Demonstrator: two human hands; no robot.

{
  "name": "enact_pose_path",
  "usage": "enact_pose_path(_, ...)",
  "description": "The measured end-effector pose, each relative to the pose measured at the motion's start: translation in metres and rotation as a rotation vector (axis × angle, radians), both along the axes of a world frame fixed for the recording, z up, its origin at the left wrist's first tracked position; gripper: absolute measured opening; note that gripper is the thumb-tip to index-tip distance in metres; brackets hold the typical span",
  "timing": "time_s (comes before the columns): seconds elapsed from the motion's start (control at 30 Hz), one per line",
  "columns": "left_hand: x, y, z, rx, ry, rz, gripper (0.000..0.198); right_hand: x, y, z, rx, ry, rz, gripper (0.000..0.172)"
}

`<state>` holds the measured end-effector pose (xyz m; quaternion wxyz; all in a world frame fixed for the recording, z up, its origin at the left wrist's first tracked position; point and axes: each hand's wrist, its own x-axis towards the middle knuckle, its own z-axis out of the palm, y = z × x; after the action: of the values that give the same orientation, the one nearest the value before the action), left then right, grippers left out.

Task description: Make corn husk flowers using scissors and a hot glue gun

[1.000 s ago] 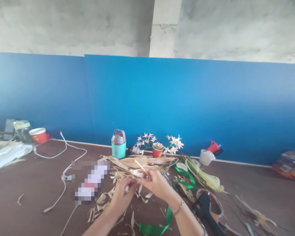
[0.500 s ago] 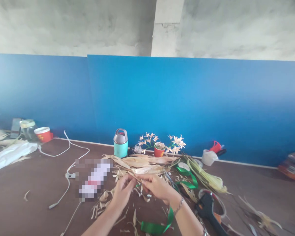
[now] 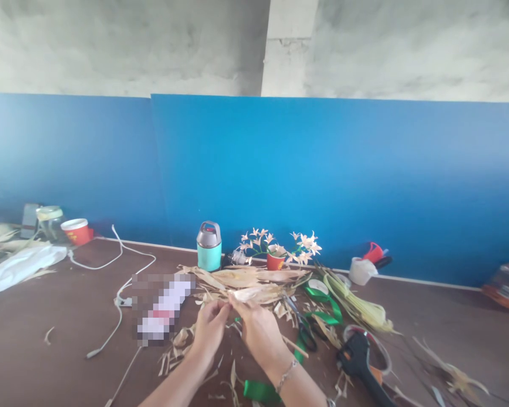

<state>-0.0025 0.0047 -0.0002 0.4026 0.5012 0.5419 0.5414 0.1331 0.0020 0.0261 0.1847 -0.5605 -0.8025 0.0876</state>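
Note:
My left hand [image 3: 209, 329] and my right hand [image 3: 258, 332] meet over the brown table [image 3: 68, 333], fingertips pinched together on a thin dried husk strip [image 3: 229, 303]. The right wrist wears a bracelet. A stick-like end of the strip pokes out below my right hand toward the scissors [image 3: 302, 329]. Just behind my hands lies a pile of dried corn husks [image 3: 246, 280]. Husk scraps [image 3: 182, 342] litter the table under my wrists.
Behind the husks stand a teal flask [image 3: 208, 246] and a red cup of husk flowers [image 3: 275, 251]. Green ribbon [image 3: 322, 305], a black glue gun [image 3: 358, 362] and a pale green strip bundle [image 3: 356, 305] lie right. A white cable [image 3: 119, 282], a red tub [image 3: 76, 230] and a plastic bag [image 3: 19, 265] sit left.
My hands have drawn closer together and my right hand has turned palm-down over the strip. The strip's free end, sticking up a second ago, now points down to the right.

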Motion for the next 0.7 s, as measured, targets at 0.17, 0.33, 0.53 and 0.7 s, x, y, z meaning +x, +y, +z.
enact_pose_path(0.17,-0.001,0.000,0.001,-0.016,0.025,-0.010,0.030,0.027,0.017,0.007,-0.061,0.317,-0.141,0.056)
enact_pose_path(0.33,-0.002,0.004,0.001,0.032,0.036,-0.007,0.032,0.028,0.011,0.012,-0.697,0.950,0.072,0.047)
enact_pose_path(0.53,0.000,-0.001,0.008,0.064,0.038,-0.080,0.023,0.019,0.008,0.008,-0.924,1.146,0.151,0.044)
enact_pose_path(0.7,0.000,-0.002,0.009,0.038,-0.025,-0.132,0.026,0.023,0.012,0.010,-1.022,1.250,0.131,0.050)
